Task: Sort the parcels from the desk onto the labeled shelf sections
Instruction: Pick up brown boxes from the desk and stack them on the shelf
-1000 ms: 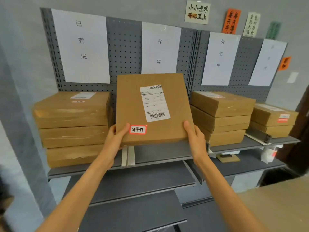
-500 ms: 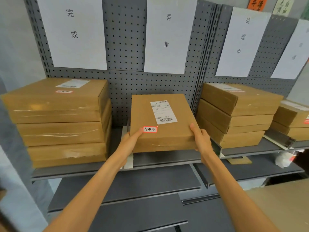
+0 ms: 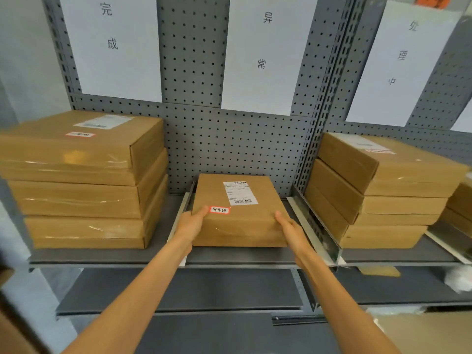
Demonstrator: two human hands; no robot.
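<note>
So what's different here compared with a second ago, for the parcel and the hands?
The parcel, held up tilted in front of the pegboard a second ago, has come down and back into the middle section, now flat on the shelf between the dividers. The left hand and right hand still hold its near corners. The stacks on either side have not moved.

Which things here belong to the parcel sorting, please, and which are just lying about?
Job in hand:
- parcel with red-edged tag, in both hands
- middle-section sign
- stacked parcels left and right

Lying about:
- white plastic wrap
- cardboard scrap
</note>
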